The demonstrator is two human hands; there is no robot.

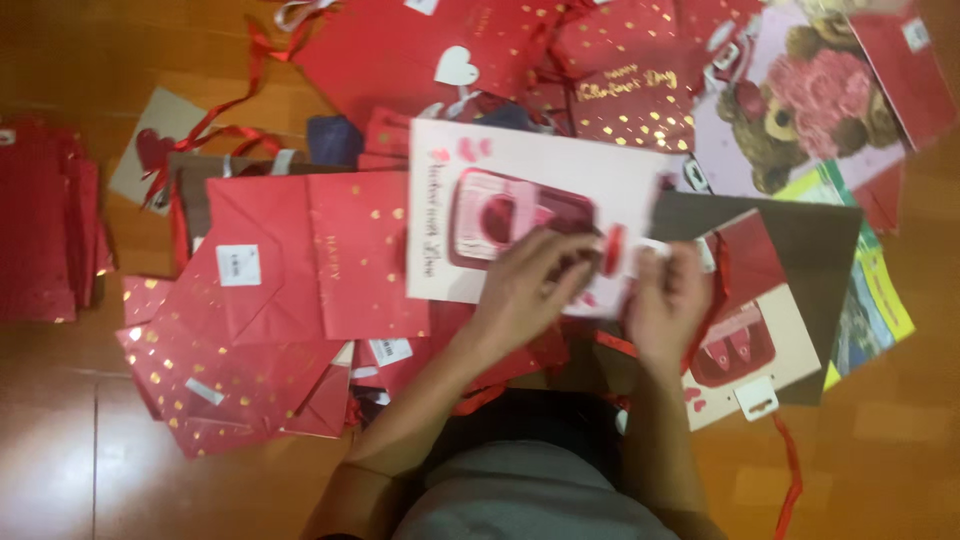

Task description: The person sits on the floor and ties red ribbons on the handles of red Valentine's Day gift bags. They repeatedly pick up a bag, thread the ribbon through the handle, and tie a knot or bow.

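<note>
both hands on the pink gift bag [540, 200], left hand [525, 285] and right hand [665, 300] fingers pinched shut on its red ribbon handle [612, 250], which looks mid-threading and needs a steady pull.

A wooden floor [60, 440] of warm orange-brown boards fills the view, glossy enough to throw back soft patches of light. Faint seams run between the boards at lower left. No wall, window or furniture shows from this downward angle.
</note>
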